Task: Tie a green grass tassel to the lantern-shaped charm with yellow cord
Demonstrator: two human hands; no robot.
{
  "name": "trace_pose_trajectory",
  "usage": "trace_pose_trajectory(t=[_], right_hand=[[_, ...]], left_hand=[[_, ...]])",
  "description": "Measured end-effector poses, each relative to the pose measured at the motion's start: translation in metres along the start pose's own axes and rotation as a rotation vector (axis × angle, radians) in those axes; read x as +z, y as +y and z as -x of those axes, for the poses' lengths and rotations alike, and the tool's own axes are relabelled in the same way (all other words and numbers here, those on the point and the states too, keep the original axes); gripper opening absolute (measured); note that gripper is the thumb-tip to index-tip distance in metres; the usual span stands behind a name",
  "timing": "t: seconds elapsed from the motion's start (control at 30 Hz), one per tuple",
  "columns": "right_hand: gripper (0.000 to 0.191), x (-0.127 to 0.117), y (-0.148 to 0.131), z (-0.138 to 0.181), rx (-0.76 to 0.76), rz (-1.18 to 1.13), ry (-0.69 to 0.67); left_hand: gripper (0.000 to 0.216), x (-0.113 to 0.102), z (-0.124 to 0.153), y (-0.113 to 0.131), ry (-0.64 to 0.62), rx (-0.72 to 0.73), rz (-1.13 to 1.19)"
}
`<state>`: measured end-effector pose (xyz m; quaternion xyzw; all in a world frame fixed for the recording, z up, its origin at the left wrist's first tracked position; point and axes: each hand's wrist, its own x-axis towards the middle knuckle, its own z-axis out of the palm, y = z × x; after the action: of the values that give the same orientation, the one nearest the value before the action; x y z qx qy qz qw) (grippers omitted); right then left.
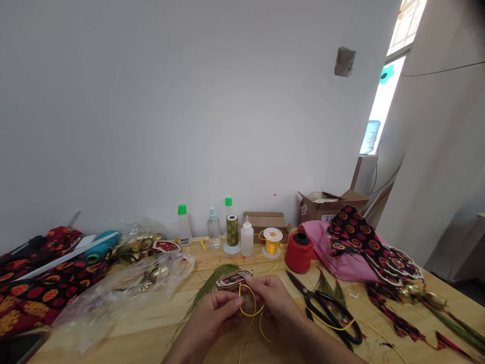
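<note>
A small dark red plaque with a pale patterned border is held above the table, tilted toward me. My right hand pinches the plaque's right end between thumb and fingers. Thin yellow cord hangs from the plaque in a round loop between my hands, with loose ends trailing below. My left hand is closed in a pinch at the left side of this loop, thumb against forefinger; the cord is mostly hidden there. Behind the plaque lies a green thread tassel. Black scissors lie partly open to the right.
Along the wall stand a white squeeze bottle, a green thread spool, a yellow cord spool and a red thread cone. Patterned fabric lies right. At left are a plastic bag and brass bells.
</note>
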<state>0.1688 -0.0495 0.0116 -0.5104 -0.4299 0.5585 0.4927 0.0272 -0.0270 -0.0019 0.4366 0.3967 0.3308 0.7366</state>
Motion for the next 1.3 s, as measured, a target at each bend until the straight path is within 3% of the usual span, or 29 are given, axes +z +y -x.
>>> trace_pose_trajectory(t=[0.2, 0.4, 0.67, 0.8, 1.03, 1.3], right_hand=[[0.047, 0.001, 0.004, -0.003, 0.000, 0.028, 0.036], [0.041, -0.001, 0.003, -0.004, -0.010, -0.010, 0.005], [0.043, 0.003, 0.001, 0.000, -0.010, -0.019, -0.014], [0.047, 0.001, 0.002, 0.002, 0.015, -0.049, 0.080], [0.043, 0.000, 0.005, -0.002, 0.037, -0.090, 0.055], [0.043, 0.001, 0.001, 0.002, 0.028, -0.238, -0.004]], left_hand=[[0.019, -0.005, -0.004, -0.003, -0.110, 0.090, -0.134], [0.016, -0.006, -0.003, -0.003, -0.062, 0.032, -0.108], [0.019, -0.002, -0.002, 0.001, -0.106, 0.038, -0.083], [0.019, 0.000, 0.001, 0.003, -0.103, 0.075, -0.192], [0.023, 0.005, 0.006, 0.009, -0.094, 0.141, -0.424], [0.028, -0.001, 0.002, 0.010, -0.092, 0.183, -0.305]])
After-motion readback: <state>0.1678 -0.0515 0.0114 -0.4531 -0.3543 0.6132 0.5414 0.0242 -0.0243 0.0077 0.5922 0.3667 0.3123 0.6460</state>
